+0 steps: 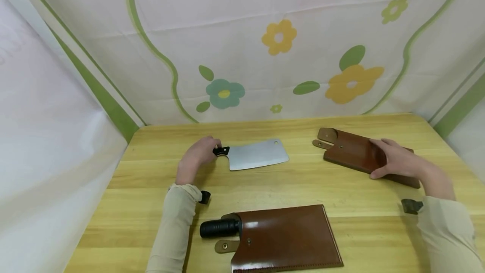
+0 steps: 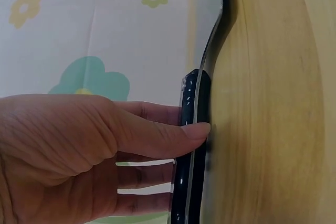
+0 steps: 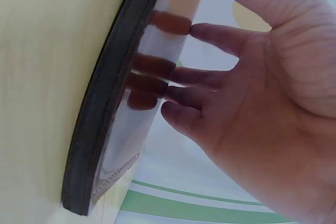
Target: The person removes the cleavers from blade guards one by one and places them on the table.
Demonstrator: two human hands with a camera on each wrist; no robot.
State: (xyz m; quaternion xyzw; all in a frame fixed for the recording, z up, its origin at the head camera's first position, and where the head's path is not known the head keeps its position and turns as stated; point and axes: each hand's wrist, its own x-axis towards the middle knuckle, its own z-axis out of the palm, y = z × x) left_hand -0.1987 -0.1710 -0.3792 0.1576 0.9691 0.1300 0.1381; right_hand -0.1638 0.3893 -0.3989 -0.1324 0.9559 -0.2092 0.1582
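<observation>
Beyond the near brown sheath (image 1: 286,239), the left hand (image 1: 198,155) pinched the cleaver (image 1: 257,155) by its handle (image 2: 181,192); beyond that sheath's right end, the right hand (image 1: 401,163), fingers spread, touched a second sheath (image 1: 350,149). A black grip (image 1: 219,228) jutted from the near sheath's left end.

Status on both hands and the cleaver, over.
Left hand grips cleaver handle; blade bare. Right hand touches brown sheath. Second sheath, black handle protruding, lies closer in, clear of both hands.
</observation>
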